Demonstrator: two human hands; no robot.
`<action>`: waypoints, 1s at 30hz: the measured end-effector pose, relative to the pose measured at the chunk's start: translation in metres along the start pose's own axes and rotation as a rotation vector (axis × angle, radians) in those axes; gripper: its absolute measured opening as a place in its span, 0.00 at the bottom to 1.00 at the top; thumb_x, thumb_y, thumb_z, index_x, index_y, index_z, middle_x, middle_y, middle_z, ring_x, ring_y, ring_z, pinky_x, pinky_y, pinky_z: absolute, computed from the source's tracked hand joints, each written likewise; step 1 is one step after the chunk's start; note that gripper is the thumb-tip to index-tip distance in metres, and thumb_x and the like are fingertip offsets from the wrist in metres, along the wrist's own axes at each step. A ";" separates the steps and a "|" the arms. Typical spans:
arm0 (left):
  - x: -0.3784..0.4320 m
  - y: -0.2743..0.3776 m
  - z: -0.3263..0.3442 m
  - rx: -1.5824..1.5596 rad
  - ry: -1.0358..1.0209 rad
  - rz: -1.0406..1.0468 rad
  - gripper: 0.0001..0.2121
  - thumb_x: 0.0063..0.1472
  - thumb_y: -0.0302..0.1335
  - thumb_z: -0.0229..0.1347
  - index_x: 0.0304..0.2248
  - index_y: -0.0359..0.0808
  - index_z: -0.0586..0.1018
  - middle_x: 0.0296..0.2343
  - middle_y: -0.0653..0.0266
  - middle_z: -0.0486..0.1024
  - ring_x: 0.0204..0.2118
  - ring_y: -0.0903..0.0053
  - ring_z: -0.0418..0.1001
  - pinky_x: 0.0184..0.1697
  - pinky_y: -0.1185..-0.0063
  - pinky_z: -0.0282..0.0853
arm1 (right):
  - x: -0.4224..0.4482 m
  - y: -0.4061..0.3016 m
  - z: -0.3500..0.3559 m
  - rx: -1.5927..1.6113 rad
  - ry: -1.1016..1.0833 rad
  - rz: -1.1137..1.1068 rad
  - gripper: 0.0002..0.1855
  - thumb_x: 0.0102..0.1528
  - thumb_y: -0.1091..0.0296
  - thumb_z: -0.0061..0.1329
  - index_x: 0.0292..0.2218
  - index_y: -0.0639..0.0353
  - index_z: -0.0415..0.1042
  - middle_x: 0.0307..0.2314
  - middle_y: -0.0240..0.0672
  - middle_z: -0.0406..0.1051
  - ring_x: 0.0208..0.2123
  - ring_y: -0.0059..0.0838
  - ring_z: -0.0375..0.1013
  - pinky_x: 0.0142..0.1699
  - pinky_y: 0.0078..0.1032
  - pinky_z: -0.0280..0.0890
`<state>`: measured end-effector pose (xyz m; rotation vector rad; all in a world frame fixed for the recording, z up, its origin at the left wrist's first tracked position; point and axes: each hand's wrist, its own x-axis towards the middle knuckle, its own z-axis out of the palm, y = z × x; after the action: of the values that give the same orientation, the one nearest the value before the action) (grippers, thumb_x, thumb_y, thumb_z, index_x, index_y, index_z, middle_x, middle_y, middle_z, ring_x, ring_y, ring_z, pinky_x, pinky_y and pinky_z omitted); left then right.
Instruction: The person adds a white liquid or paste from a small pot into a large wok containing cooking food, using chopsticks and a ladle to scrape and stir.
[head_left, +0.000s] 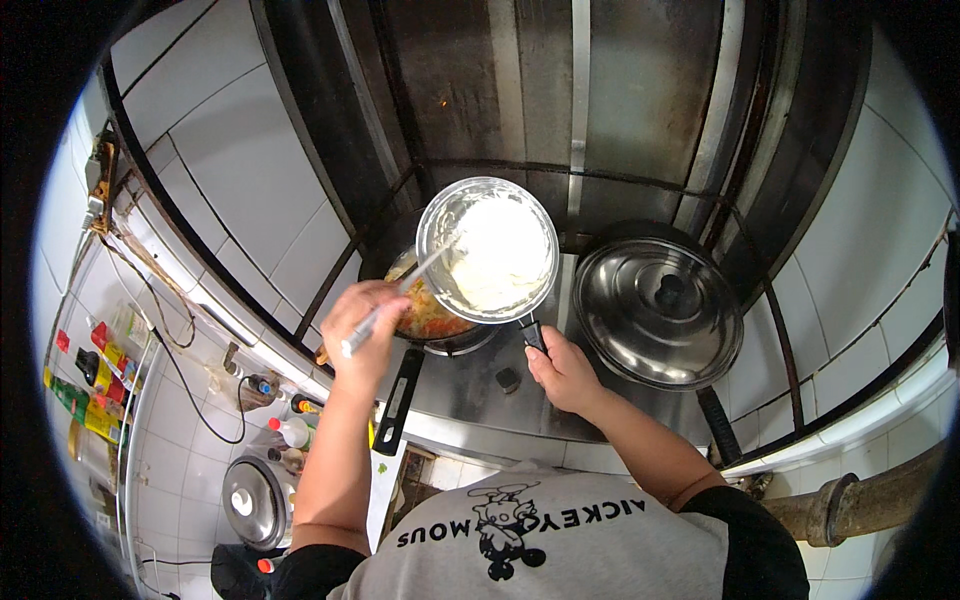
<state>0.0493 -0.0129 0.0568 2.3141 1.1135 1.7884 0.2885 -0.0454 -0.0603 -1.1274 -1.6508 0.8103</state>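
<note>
My right hand (561, 369) grips the black handle of a round metal pan (487, 250), tilted over the left burner. Inside it lies a pale, creamy mixture, washed out by glare. In my left hand (367, 322) is a metal utensil (390, 307) with its far end in the mixture; that end is hidden. Beneath the pan, partly covered by it, a frying pan holds yellow and orange-red chopped food (431, 322). Its black handle (400, 405) points towards me.
A lidded pan (652, 315) with a dark handle stands on the right burner. Dark metal panels rise behind the stove (487, 405). At left are bottles, hanging cables and a lidded metal pot (251, 502). A thick pipe (862, 506) runs at lower right.
</note>
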 end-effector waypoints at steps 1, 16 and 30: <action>-0.003 0.001 0.003 0.043 -0.043 0.074 0.05 0.44 0.22 0.60 0.22 0.30 0.76 0.23 0.58 0.74 0.25 0.71 0.73 0.30 0.79 0.68 | 0.001 0.001 -0.001 -0.041 0.006 0.004 0.07 0.56 0.68 0.36 0.33 0.62 0.58 0.15 0.27 0.60 0.16 0.18 0.58 0.23 0.19 0.56; 0.008 -0.017 0.000 0.025 -0.079 0.120 0.06 0.44 0.23 0.61 0.22 0.31 0.76 0.25 0.58 0.73 0.27 0.70 0.72 0.29 0.79 0.68 | 0.002 -0.015 -0.015 -0.151 0.041 0.049 0.12 0.55 0.64 0.39 0.37 0.64 0.58 0.24 0.52 0.66 0.28 0.55 0.67 0.31 0.41 0.60; -0.003 -0.007 0.006 -0.051 -0.198 -0.146 0.05 0.50 0.22 0.55 0.27 0.29 0.77 0.27 0.55 0.73 0.29 0.70 0.72 0.34 0.80 0.66 | 0.007 -0.015 -0.013 -0.291 0.169 0.058 0.10 0.55 0.67 0.40 0.34 0.65 0.59 0.16 0.43 0.64 0.19 0.40 0.65 0.25 0.32 0.59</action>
<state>0.0505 -0.0068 0.0495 2.2559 1.1570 1.4840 0.2954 -0.0442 -0.0401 -1.4104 -1.6336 0.5046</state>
